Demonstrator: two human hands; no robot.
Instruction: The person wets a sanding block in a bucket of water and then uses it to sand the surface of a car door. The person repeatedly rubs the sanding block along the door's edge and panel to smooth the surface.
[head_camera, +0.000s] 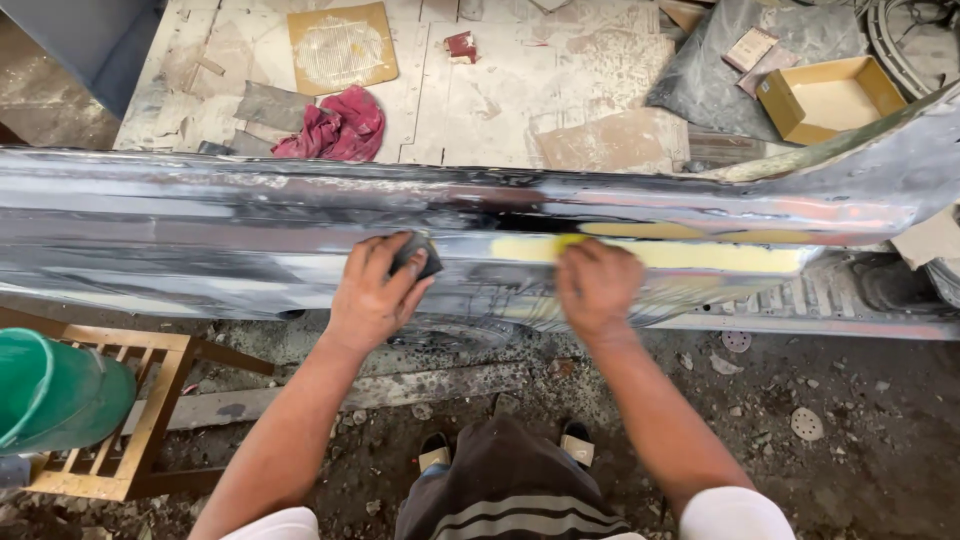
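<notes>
Spanning under both hands, a bare-metal car body panel (250, 230) carried a yellow filler strip (700, 256); right hand (597, 287) pressed flat, unclenched, on it; left hand (375, 295) clasped a dark sanding block (417, 256) against the panel.

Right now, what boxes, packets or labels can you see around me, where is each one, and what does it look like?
Open box: top right, beyond the metal panel; rectangular cardboard tray, yellow-brown walls, pale inside, nothing visible in it.
Small packets: left of the box, on a grey sheet; two flat rectangles, pinkish-brown.
Cardboard square: top centre-left on the board; tan, with a pale round scuffed patch.
No signs or screens in view.
</notes>
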